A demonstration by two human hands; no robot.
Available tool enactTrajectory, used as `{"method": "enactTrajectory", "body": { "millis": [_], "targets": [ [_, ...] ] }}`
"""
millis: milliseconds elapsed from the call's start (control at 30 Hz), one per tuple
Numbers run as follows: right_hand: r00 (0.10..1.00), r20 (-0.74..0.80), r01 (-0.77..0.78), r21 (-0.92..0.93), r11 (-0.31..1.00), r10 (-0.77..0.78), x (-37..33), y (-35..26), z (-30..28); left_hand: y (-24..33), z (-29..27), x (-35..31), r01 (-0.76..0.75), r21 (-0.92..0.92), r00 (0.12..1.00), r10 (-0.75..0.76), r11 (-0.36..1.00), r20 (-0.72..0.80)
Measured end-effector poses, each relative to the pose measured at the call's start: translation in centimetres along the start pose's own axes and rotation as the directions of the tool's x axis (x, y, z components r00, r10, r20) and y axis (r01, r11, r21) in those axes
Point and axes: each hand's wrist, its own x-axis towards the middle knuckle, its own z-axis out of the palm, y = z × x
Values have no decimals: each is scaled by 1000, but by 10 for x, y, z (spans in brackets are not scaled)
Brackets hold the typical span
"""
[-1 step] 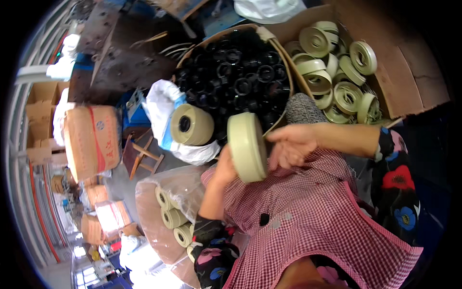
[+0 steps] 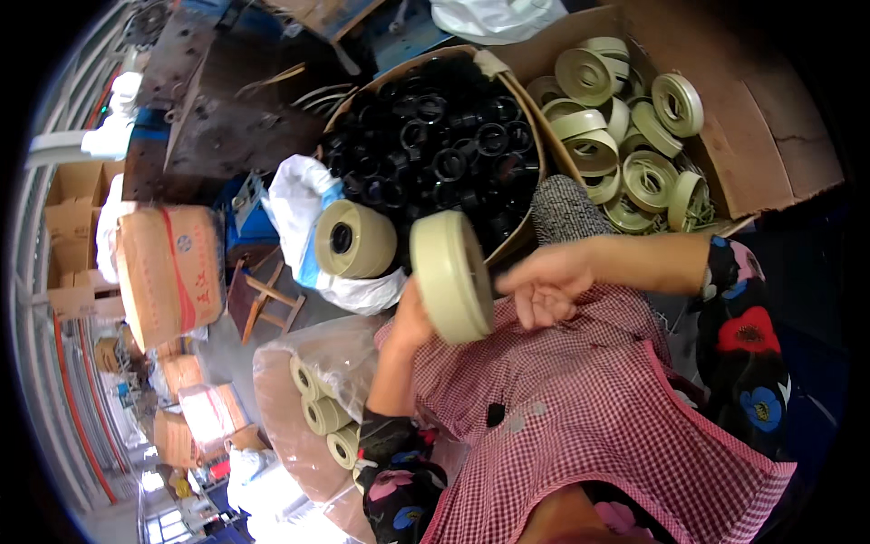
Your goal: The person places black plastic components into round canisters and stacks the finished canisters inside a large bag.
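Note:
My left hand (image 2: 413,313) grips a thick cream plastic ring (image 2: 442,272) from its lower left side, holding it tilted on edge above my lap. Just right of the ring's hollow side is my right hand (image 2: 551,283), its index finger stretched toward the rim and the other fingers loosely bent. I see nothing in that hand; whether the fingertip touches the ring I cannot tell. Left of the held ring, a cream cylindrical part (image 2: 360,239) with a black centre rests on a white bag. Beyond it stands a container heaped with black plastic rings (image 2: 449,165).
A cardboard box (image 2: 757,136) at the far right holds several cream rings (image 2: 650,179). Near my left forearm, a plastic-lined box (image 2: 283,426) contains cream cylindrical parts (image 2: 324,415). A small wooden stool (image 2: 267,304) and a taped carton (image 2: 169,272) stand farther left.
The cream ring and my left hand have shifted slightly left. My right hand's fingers are more bent, and a wider gap shows between that hand and the ring.

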Motion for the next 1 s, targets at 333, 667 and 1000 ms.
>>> {"method": "enactTrajectory", "body": {
  "millis": [333, 667, 1000],
  "targets": [
    [-374, -255, -530, -730, 431, -891, -114, -71, -161, 15, -151, 50, 283, 293, 831, -81, 913, -551],
    [-100, -754, -951, -118, 285, -649, -151, -51, -244, -76, -208, 67, 606, 615, 778, -211, 505, -592],
    [-288, -624, -864, -157, 478, -726, -140, -28, -184, -80, -178, 70, 555, 734, 794, 15, 392, -608]
  ]
}}
